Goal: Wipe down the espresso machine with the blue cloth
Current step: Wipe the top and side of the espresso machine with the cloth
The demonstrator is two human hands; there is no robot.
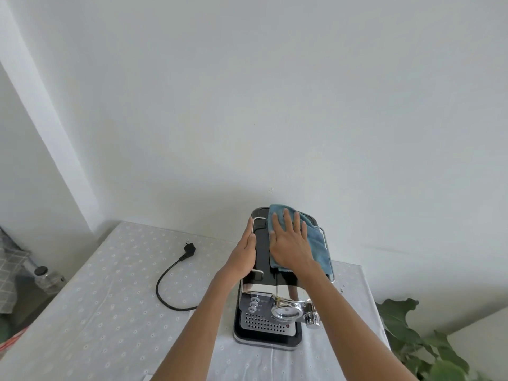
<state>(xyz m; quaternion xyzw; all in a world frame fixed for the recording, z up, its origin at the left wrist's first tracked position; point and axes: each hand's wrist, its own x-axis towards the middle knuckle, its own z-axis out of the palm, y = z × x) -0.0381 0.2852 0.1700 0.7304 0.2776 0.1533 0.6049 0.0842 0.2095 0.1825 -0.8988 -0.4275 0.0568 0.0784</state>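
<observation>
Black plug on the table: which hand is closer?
Left. The left hand rests on the espresso machine edge facing the plug; the right hand presses the blue cloth farther right.

Table [110,298] bears espresso machine [268,321] (cord [157,287] beside).

1. My left hand [245,253] stands on edge, fingers straight and together, pointing to 12 o'clock.
2. My right hand [291,240] lies palm down, fingers straight and slightly spread, pointing to 12 o'clock.
3. My left forearm [198,320] angles toward 1 o'clock, my right forearm [343,312] toward 11 o'clock.
</observation>
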